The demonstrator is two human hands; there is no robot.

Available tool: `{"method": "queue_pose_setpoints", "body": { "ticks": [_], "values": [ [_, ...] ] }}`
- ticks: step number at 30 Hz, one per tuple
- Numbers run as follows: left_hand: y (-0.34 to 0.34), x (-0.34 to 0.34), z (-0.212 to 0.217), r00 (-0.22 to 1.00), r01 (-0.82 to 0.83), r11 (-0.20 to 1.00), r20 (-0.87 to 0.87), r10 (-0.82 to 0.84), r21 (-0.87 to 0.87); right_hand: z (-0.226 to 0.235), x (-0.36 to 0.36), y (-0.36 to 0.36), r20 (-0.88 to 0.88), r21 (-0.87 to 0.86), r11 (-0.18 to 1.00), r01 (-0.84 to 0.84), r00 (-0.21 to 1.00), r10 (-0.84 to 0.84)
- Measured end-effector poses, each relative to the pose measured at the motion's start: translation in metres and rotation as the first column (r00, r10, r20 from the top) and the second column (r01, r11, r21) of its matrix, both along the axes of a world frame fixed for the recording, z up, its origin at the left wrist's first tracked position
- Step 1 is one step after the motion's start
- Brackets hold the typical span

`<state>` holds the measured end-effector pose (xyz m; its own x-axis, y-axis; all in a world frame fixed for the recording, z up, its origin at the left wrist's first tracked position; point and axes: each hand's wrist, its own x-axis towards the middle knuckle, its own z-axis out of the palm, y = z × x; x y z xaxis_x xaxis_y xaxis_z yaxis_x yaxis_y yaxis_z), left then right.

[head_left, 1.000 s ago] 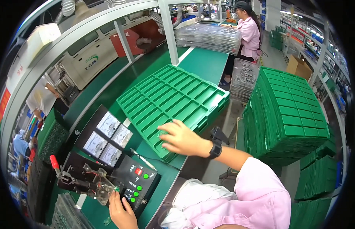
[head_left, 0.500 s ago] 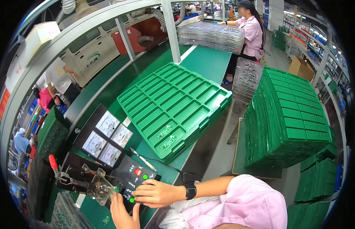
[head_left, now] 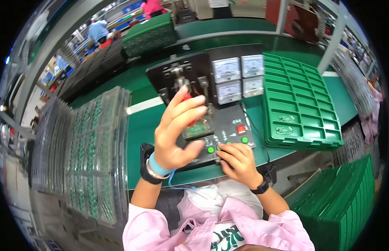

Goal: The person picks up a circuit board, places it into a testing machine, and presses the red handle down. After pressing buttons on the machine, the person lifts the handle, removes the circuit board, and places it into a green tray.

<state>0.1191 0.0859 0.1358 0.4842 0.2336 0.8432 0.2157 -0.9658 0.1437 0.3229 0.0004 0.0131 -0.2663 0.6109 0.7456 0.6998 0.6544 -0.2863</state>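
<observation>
My left hand [head_left: 174,129] is raised with fingers and thumb apart, in front of the toggle clamp on a black test fixture [head_left: 161,73]. Behind its fingers shows the clamp's red handle [head_left: 187,97], partly hidden; any contact is unclear. A green circuit board [head_left: 197,129] sits in the fixture under the clamp. My right hand [head_left: 240,162] reaches over the front of the black control box [head_left: 231,113], fingers stretched out, fingertips at a green button [head_left: 219,147]. Another green button [head_left: 210,149] and a red switch [head_left: 241,129] are close by.
Analog meters [head_left: 226,70] stand behind the control box. At right is a green compartment tray [head_left: 301,127] holding two circuit boards [head_left: 284,130]. Clear trays [head_left: 103,154] filled with boards stack at left. Stacked green trays [head_left: 324,209] stand at lower right.
The view has swung left. My left hand has risen from the fixture's front to beside the clamp, whose red handle now sits lower. My right hand stays at the buttons.
</observation>
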Motion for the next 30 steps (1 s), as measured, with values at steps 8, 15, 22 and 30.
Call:
{"method": "queue_pose_setpoints", "body": {
  "ticks": [8,15,22,30],
  "values": [
    [-0.033,-0.059,-0.077,0.955,-0.270,0.847,-0.015,0.296,-0.457,0.038,0.000,-0.012,0.017,0.012,0.998,0.057,0.998,-0.057],
    [-0.046,-0.060,-0.091,0.939,-0.338,0.826,-0.105,0.327,-0.451,0.004,0.004,-0.020,0.128,0.215,0.962,0.170,0.971,-0.201],
    [-0.033,-0.063,-0.087,0.930,-0.361,0.869,-0.198,0.309,-0.338,-0.011,-0.005,-0.022,0.158,-0.104,0.977,0.188,0.973,-0.170],
    [-0.010,-0.049,-0.057,0.871,-0.481,0.797,-0.308,0.384,-0.366,-0.003,-0.005,-0.019,0.191,-0.106,0.978,0.177,0.969,-0.155]
  ]
}}
